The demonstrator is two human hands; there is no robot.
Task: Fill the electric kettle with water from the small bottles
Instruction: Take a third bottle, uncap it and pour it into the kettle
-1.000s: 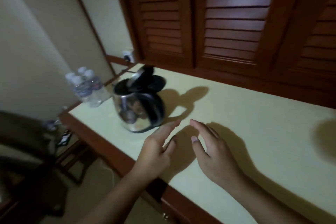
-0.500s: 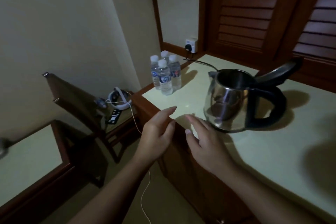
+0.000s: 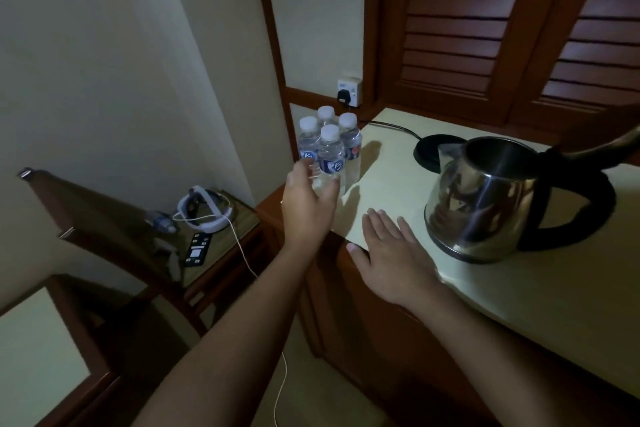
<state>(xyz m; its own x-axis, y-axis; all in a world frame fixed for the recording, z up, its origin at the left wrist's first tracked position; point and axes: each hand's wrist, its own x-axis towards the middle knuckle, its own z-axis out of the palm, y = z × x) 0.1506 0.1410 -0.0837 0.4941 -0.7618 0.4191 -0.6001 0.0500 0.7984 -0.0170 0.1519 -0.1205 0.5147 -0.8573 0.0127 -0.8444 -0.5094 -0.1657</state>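
The left hand [image 3: 308, 204] reaches up to the nearest of the small bottles [image 3: 331, 158], thumb and fingers spread in a loose curve either side of its lower part; whether they touch it cannot be told, and they have not closed round it. The right hand [image 3: 391, 253] lies palm down with straight, relaxed fingers at the front edge of the bench [image 3: 519, 295], just left of the electric kettle [image 3: 485, 198] and holding nothing. The kettle stands upright on the bench with its lid tipped open and its black handle facing away from the hands; its round black base [image 3: 429, 152] lies just behind it, apart from it; a dark cord runs from the base to a wall socket [image 3: 349, 92] further back and left of the kettle. The four capped bottles stand in a tight cluster at the bench's corner, well to the kettle's left; louvred wooden doors [image 3: 485, 28] rise behind the kettle; a low side table [image 3: 221, 246] with a white headset [image 3: 204, 215] sits far to the kettle's left, below bench height.
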